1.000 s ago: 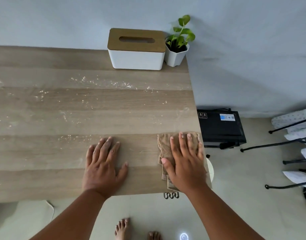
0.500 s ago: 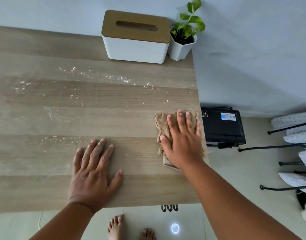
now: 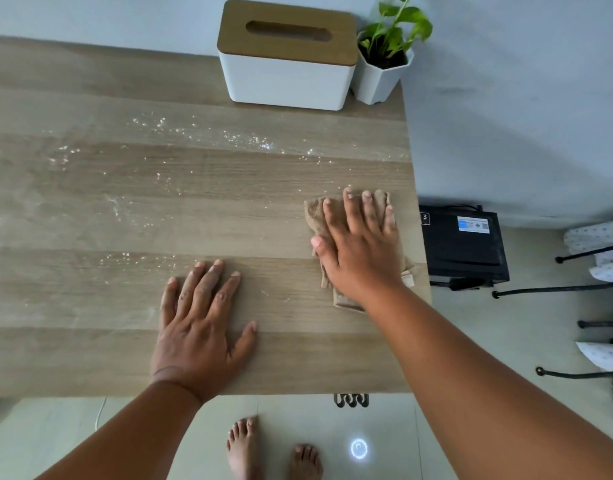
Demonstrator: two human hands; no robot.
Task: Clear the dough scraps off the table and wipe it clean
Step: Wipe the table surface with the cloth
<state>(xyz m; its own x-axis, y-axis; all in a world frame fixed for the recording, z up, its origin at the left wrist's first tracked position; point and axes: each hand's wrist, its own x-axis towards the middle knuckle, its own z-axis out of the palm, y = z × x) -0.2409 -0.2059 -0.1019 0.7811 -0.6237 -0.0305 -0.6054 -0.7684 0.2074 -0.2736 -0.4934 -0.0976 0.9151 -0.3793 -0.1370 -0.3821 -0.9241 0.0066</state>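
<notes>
A light wooden table [image 3: 90, 358] fills the view. White flour specks and small dough scraps [image 3: 229, 138] lie in a band across its far half, with more at the left. My right hand [image 3: 360, 247] presses flat, fingers straight, on a folded tan cloth [image 3: 315, 216] near the table's right edge. The cloth shows at my fingertips and below my wrist. My left hand [image 3: 197, 323] rests flat on the bare wood near the front edge, fingers spread.
A white tissue box [image 3: 284, 74] with a wooden lid and a potted plant [image 3: 381, 74] stand at the far right corner against the wall. A black box [image 3: 462, 244] sits on the floor beside the table. Black rack legs [image 3: 554, 289] are at far right.
My right hand has slid the cloth away from me along the right edge, from the front edge toward the middle. My left hand has stayed flat on the wood.
</notes>
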